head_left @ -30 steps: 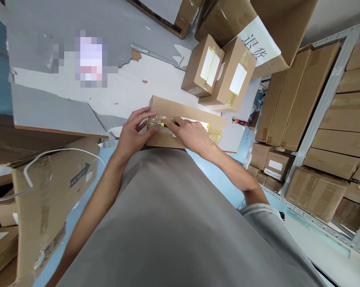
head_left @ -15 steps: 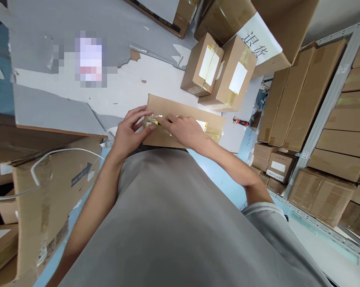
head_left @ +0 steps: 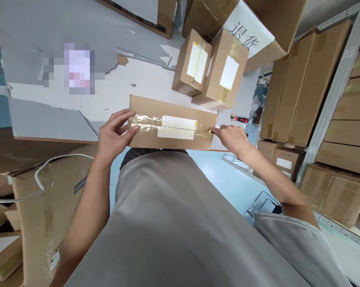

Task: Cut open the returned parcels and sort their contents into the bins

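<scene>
A long cardboard box (head_left: 144, 140) lies on the table's near edge, with clear tape and a white label (head_left: 175, 133) along its top. A dark slit line runs lengthwise through the tape and label. My left hand (head_left: 114, 133) grips the box's left end, thumb and fingertips on its top. At the right end, my right hand (head_left: 232, 139) is closed around a small box cutter (head_left: 211, 132); only its yellow tip shows, against the taped edge. The rest of the cutter is hidden in my fingers.
Two taped cartons (head_left: 187, 61) stand behind the box, near a larger open carton (head_left: 266, 24) with a handwritten sheet. A red and black utility knife (head_left: 239, 118) lies to the right. Shelves of boxes (head_left: 296, 87) rise at the right; a white cable (head_left: 63, 154) hangs at left.
My right hand has travelled from the box's left end to its right end with the cutter, leaving a slit line in view. My left hand keeps to the left end.
</scene>
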Demonstrator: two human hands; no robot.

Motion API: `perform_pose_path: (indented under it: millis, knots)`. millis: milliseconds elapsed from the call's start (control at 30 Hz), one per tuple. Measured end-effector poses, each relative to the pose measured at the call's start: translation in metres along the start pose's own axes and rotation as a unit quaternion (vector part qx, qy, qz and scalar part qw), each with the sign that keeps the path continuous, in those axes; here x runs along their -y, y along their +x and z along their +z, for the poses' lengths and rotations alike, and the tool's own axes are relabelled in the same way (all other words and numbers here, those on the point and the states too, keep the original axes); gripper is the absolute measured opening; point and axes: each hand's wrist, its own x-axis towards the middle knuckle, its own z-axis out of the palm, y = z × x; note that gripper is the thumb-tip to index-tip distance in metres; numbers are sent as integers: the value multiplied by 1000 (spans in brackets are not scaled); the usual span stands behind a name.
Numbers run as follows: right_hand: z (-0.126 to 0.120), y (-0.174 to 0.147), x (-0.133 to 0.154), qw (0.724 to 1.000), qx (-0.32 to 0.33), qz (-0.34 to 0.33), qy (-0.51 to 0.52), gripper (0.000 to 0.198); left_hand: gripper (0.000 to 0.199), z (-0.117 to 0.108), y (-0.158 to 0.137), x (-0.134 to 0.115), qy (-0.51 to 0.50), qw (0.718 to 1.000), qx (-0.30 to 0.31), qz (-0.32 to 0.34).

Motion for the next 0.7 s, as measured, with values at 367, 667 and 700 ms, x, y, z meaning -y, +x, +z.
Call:
perform_pose_path:
  millis: [367,667,700]
  knots:
    - [78,-7,-47,996,-69,-20,55,64,94,4,-1,3,-21,996,-72,-38]
    - [183,64,-72,910,-232,-137,315,48,90,7,9,1,-47,983,-150,-91]
    - [197,74,-64,887,-247,-147,362,47,89,7,10,0,-55,982,-156,-93]
